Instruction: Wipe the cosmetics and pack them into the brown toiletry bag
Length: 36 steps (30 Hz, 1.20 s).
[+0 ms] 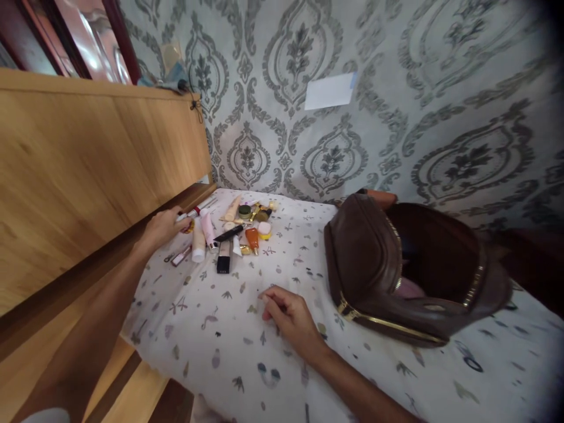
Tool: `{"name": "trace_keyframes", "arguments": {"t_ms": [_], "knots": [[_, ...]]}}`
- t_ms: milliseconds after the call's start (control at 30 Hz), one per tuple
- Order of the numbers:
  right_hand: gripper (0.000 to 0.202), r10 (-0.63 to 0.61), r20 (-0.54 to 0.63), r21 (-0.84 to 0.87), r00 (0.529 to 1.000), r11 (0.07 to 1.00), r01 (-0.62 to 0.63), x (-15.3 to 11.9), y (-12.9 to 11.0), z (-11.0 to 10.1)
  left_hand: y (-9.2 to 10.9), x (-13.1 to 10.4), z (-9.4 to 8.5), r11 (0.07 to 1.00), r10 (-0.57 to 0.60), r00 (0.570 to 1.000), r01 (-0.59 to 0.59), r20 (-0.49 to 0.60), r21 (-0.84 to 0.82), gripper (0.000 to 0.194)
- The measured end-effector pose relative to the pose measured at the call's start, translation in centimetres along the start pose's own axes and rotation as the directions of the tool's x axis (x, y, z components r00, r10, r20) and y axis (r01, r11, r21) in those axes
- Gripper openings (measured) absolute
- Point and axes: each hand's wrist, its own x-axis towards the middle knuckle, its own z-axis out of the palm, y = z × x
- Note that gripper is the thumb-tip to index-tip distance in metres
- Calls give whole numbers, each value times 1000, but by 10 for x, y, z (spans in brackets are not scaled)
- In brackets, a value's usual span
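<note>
My left hand (166,226) is at the left end of a group of cosmetics, its fingers curled around something small and pale that I cannot make out. Beside it lie a beige tube (198,244), a pink tube (207,228) and a lip gloss (181,255). Farther right are a black-capped bottle (224,258), a black stick (229,233), an orange bottle (252,238) and a dark green jar (244,210). My right hand (286,311) hovers over the patterned sheet with curled fingers, nearest to the bare cloth; no object shows in it.
An open brown leather bag (370,252) stands on the patterned sheet (247,352) at the right. A wooden panel (97,158) rises at the left. Behind is a patterned wall (247,158) with a white paper (329,92) on it.
</note>
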Motion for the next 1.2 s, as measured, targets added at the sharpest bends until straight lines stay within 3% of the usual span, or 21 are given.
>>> {"name": "trace_keyframes", "arguments": {"t_ms": [133,200,267,300,367,433,600,767,833,900,967,1067,1200], "knots": [[43,11,-44,232,999,973,-1,3,-9,-3,51,-26,-7,906,306,951,-307,-53,-291,43],[55,61,-44,427,997,904,-37,3,-17,-5,84,-43,2,707,466,878,-446,-113,-548,40],[60,106,-33,592,994,804,-66,2,-24,-9,114,-60,15,536,593,796,-506,-126,-675,34],[58,115,-35,644,993,763,-65,1,-26,-11,126,-67,22,500,637,762,-525,-118,-689,32],[53,118,-65,692,991,720,-40,-1,-26,-17,145,-78,33,475,691,715,-558,-104,-680,31],[53,123,-129,685,984,728,-2,-6,-22,-23,156,-83,43,477,694,714,-553,-93,-683,36],[57,56,-314,494,948,862,112,-18,-3,-28,170,-87,63,426,541,835,-378,-104,-822,50],[50,-54,-320,311,946,937,158,-24,9,-23,187,-105,83,403,589,808,-330,-35,-853,53],[48,-54,-320,268,946,953,145,-25,10,-22,191,-109,89,395,559,828,-306,-38,-866,54],[49,-76,-332,231,940,960,159,-25,10,-23,191,-108,93,352,498,867,-209,-6,-912,54],[49,-127,-341,207,931,956,207,-26,10,-24,190,-105,95,257,423,899,-4,109,-966,56],[48,-206,-333,188,920,942,279,-27,11,-23,188,-106,99,141,368,866,310,340,-940,56],[47,-244,-317,117,917,949,293,-29,13,-22,190,-115,100,64,340,810,487,478,-871,50]]}}
